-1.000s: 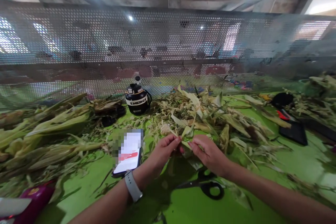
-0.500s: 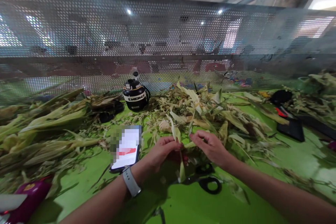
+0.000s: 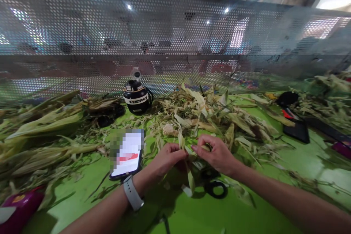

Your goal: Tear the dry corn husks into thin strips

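Observation:
My left hand (image 3: pixel 168 159) is closed in a pinch on a pale corn husk strip (image 3: pixel 190 179), which sticks up above the fingers and hangs below them. Close beside it, my right hand (image 3: pixel 216 153) has thumb and forefinger pinched on a piece of husk near the same strip, with the other fingers curled. Whether both pieces are joined is hidden by the fingers. Under the hands, black-handled scissors (image 3: pixel 219 189) lie on the green table (image 3: pixel 181 215), their blades mostly in shadow. A pale scrap (image 3: pixel 187 191) lies near the strip's lower end.
Behind the hands spreads a heap of dry husks (image 3: pixel 203 111). Larger husks (image 3: pixel 46 128) cover the left side. A lit phone (image 3: pixel 130 159) lies by my left wrist, with a black jug (image 3: pixel 136 101) beyond. A dark device (image 3: pixel 297 129) lies right. Perforated metal screen (image 3: pixel 164 36) closes the back.
My right hand has moved closer to the left one, its fingertips now almost touching the strip. The whole view has shifted slightly, so things sit further left.

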Available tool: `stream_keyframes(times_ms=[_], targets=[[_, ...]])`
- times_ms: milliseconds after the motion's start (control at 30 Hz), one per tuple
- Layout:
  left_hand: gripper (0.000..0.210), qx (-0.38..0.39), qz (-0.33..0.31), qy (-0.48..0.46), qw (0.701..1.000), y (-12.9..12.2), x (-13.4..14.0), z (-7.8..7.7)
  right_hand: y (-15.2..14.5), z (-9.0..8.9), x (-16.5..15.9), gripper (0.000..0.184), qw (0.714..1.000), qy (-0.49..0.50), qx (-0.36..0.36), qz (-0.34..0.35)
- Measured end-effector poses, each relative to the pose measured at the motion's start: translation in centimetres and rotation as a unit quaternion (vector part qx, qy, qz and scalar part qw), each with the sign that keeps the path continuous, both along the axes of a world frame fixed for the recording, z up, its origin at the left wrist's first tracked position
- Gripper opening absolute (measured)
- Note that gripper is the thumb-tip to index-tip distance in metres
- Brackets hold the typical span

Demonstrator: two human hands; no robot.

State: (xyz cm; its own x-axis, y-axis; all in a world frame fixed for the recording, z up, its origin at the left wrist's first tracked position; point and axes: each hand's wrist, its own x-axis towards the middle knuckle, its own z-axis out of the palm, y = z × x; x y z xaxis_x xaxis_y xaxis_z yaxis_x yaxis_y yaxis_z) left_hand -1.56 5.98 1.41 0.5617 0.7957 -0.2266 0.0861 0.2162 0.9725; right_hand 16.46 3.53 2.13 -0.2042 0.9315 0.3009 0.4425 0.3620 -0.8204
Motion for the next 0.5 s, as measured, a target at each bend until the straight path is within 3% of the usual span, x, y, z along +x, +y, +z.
stream_keyframes(times_ms=[133,300,400,500], targets=[[0.016,-0.023,0.025,-0.029,0.999,0.06,-0.13,-0.51,0.32,-0.18,0.44,0.033,1.0,0.017,-0.006,0.002],[0.014,-0.085,0.059,-0.174,0.979,0.05,0.08,-0.57,0.6,0.07,0.96,0.035,0.999,0.035,-0.04,0.007],[0.023,-0.129,0.064,-0.232,0.962,0.04,0.37,-0.35,0.72,-0.05,1.0,0.037,0.997,0.054,-0.062,0.005],[0.031,-0.126,0.075,-0.229,0.962,-0.04,0.54,-0.18,0.86,-0.38,0.98,0.04,0.993,0.077,-0.095,-0.003]])
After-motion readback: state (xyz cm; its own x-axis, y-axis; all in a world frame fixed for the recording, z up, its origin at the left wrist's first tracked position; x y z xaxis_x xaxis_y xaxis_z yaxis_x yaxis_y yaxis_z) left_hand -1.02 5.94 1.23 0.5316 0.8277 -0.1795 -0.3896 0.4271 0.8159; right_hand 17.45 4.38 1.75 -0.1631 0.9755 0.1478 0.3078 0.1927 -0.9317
